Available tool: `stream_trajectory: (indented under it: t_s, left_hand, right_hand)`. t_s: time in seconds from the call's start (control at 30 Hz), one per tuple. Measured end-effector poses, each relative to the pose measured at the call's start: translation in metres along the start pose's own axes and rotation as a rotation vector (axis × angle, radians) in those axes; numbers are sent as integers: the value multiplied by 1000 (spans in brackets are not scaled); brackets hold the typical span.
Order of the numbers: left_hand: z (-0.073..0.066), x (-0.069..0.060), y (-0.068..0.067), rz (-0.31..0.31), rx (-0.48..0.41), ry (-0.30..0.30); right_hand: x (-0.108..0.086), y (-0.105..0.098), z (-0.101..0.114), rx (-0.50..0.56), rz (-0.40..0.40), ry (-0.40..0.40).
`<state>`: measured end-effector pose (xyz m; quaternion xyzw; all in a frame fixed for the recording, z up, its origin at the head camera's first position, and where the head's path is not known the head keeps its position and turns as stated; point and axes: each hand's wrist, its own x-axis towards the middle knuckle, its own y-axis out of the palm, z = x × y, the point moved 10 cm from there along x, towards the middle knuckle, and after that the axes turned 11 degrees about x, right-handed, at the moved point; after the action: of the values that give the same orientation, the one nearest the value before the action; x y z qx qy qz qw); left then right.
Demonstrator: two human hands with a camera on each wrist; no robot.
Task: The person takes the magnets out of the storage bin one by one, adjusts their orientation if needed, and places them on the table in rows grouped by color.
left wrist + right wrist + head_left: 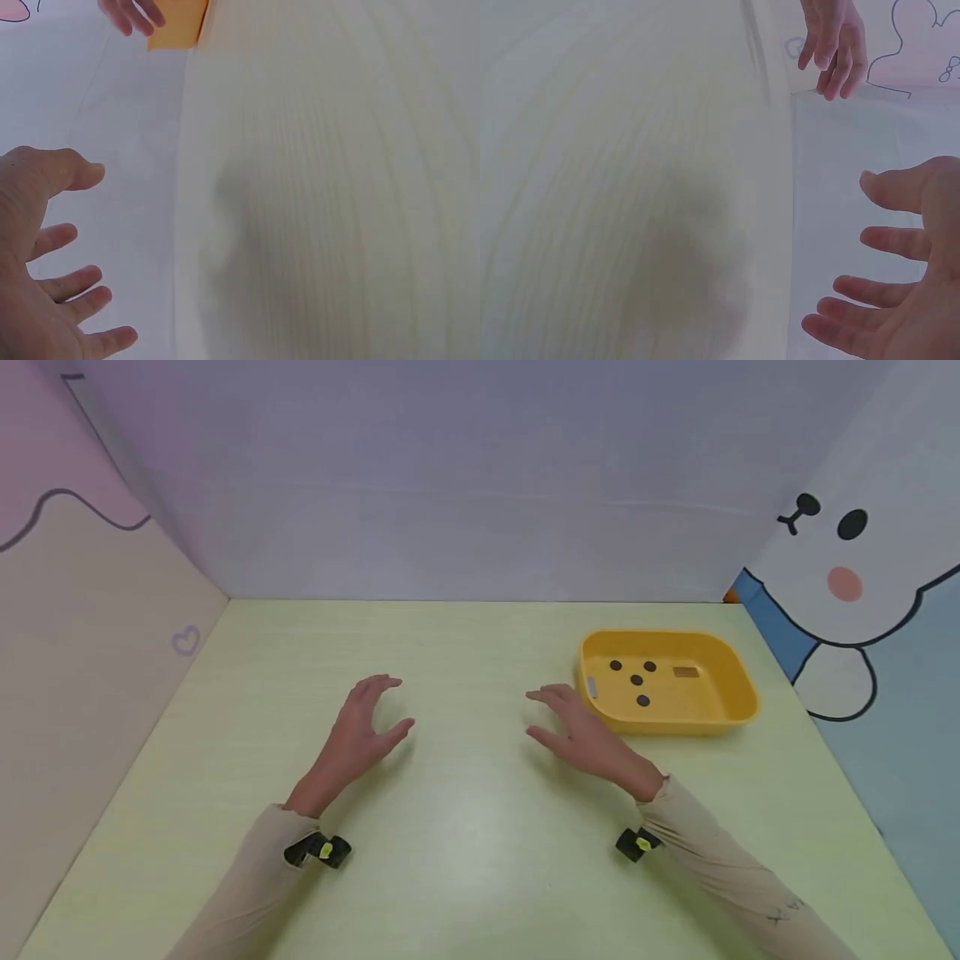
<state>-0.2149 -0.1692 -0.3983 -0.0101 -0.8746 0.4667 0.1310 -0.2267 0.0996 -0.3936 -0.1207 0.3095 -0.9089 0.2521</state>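
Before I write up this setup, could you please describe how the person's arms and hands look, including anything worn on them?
The left sleeve and right sleeve are long and beige, the right bearing small dark marks. Near each cuff sits a small black device, left and right, with a yellow-green spot. The left hand and right hand wear no gloves.

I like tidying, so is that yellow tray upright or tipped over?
Upright. In the head view, the yellow tray sits open side up on the table, its inside floor showing.
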Motion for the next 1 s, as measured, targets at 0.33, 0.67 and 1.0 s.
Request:
stream_trajectory:
  t_s: [0.33,0.67,1.0]
  left_hand:
    - [-30,9,4,-88,-103,119]
    - [-50,18,22,-51,-163,154]
    - [-77,28,35,-55,-209,238]
  right_hand:
    - [-30,-42,2,58,-94,-20]
    - [-63,-90,-6,-35,-226,-37]
    - [-84,-126,-16,-132,-261,41]
